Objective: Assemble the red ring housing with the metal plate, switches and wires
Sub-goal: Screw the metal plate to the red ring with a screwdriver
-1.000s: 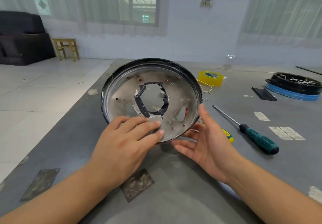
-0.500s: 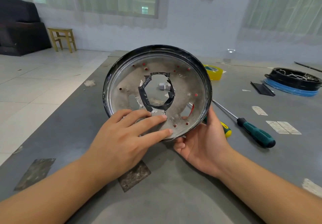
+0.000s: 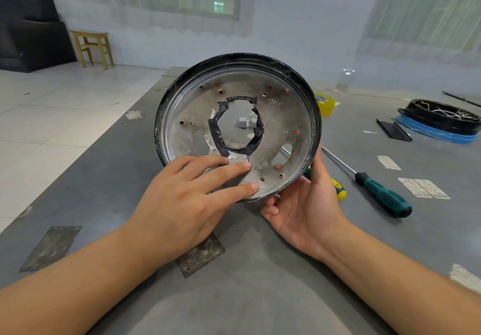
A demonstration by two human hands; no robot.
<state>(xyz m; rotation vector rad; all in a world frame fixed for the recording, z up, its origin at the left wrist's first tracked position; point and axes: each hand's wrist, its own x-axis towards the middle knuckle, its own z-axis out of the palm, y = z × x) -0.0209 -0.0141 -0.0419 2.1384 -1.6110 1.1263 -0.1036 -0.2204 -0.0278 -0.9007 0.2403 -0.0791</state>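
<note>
A round metal plate (image 3: 283, 116) with a dark rim and a taped centre hole is held tilted up off the grey table, its dished face towards me. Red shows through its small holes. My left hand (image 3: 187, 204) presses straight fingers flat on the plate's lower face. My right hand (image 3: 304, 209) grips the lower right rim, thumb along the edge and fingers behind. Through the centre hole a small white switch part (image 3: 244, 122) lies on the table.
Two screwdrivers lie right of the plate: a teal-handled one (image 3: 382, 196) and a yellow-green one (image 3: 338, 187). A yellow tape roll (image 3: 325, 103) sits behind the plate. A black ring housing with wires on a blue ring (image 3: 442, 121) stands far right.
The plate has been lifted and tilted more upright towards me. My right hand, open beside the rim a second ago, now grips the lower right edge.
</note>
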